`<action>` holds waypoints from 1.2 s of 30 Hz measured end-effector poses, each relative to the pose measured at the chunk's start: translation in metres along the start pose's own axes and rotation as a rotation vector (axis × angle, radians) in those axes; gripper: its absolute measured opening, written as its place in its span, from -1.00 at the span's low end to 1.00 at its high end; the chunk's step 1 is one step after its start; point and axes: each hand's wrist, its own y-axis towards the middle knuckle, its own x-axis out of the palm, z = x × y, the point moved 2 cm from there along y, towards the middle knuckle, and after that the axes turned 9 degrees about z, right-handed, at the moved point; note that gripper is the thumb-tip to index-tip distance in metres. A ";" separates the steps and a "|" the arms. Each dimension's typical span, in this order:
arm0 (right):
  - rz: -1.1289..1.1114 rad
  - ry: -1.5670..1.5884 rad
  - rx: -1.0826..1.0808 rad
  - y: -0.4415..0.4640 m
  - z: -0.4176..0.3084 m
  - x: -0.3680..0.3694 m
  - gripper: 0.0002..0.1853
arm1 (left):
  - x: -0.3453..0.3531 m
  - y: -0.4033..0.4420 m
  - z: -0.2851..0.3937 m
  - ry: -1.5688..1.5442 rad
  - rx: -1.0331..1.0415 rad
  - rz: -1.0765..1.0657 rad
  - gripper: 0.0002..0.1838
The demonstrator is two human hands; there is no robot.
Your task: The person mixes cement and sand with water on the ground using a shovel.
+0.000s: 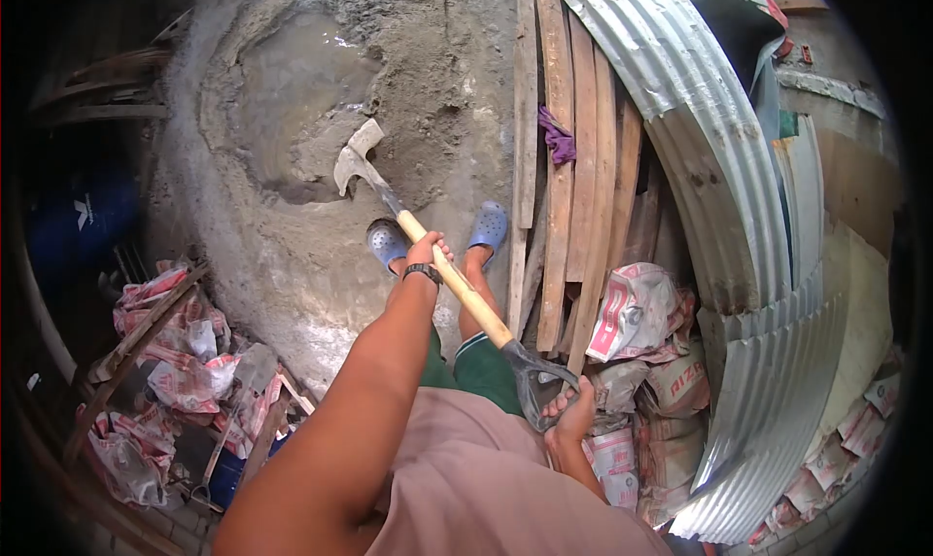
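Note:
A shovel [466,298] with a pale wooden shaft slants across the view in front of me. My left hand [427,249] is wrapped round the shaft near the blade end, with a dark watch on that wrist. At the other end, my right hand [571,410] is closed on the dark D-shaped grip. The shovel blade [356,157], smeared with grey mix, is at the inner edge of a ring of wet cement mix [408,80]. Inside the ring lies a pool of grey water [296,89].
Blue clogs [488,225] are on my feet beside the mix. Wooden planks [584,157] lie to the right with a purple cloth [557,136]. Corrugated metal sheets [709,119] and cement bags [671,381] stand beyond. Crumpled sacks [190,352] and a blue drum [87,216] are left.

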 end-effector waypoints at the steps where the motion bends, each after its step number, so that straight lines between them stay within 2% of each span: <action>1: 0.005 -0.009 0.001 0.004 0.001 0.000 -0.61 | 0.002 0.001 0.000 -0.006 0.004 -0.012 -0.86; 11: -0.068 0.008 -0.014 0.018 0.000 0.035 -0.58 | 0.016 0.023 0.031 -0.033 0.023 -0.035 -0.89; 15: -0.073 -0.006 -0.040 0.008 -0.015 0.047 -0.59 | 0.026 0.006 0.041 -0.055 0.047 -0.066 -0.90; 18: -0.008 -0.068 -0.085 0.006 -0.041 0.009 -0.60 | 0.027 -0.029 0.017 -0.099 0.044 -0.117 -0.87; 21: -0.008 -0.058 -0.019 0.018 -0.079 -0.067 -0.60 | 0.019 -0.073 -0.045 -0.188 0.045 -0.163 -0.85; 23: -0.016 -0.094 -0.032 0.001 -0.106 -0.103 -0.58 | 0.012 -0.119 -0.080 -0.170 -0.090 -0.133 -0.84; 26: -0.003 -0.141 -0.111 -0.022 -0.120 -0.128 -0.57 | 0.000 -0.147 -0.113 -0.178 -0.045 -0.162 -0.86; 28: 0.043 -0.150 -0.145 -0.029 -0.115 -0.136 -0.57 | -0.005 -0.152 -0.120 -0.118 -0.093 -0.078 -0.85; 30: 0.126 -0.170 -0.066 -0.019 -0.096 -0.133 -0.56 | -0.010 -0.132 -0.116 -0.133 -0.135 -0.071 -0.85; 33: 0.071 -0.162 -0.015 -0.015 -0.065 -0.091 -0.57 | -0.023 -0.053 -0.110 -0.152 -0.186 -0.035 -0.86; 36: 0.037 -0.124 0.024 -0.005 -0.029 -0.041 -0.57 | -0.024 -0.020 -0.055 -0.059 -0.078 -0.037 -0.87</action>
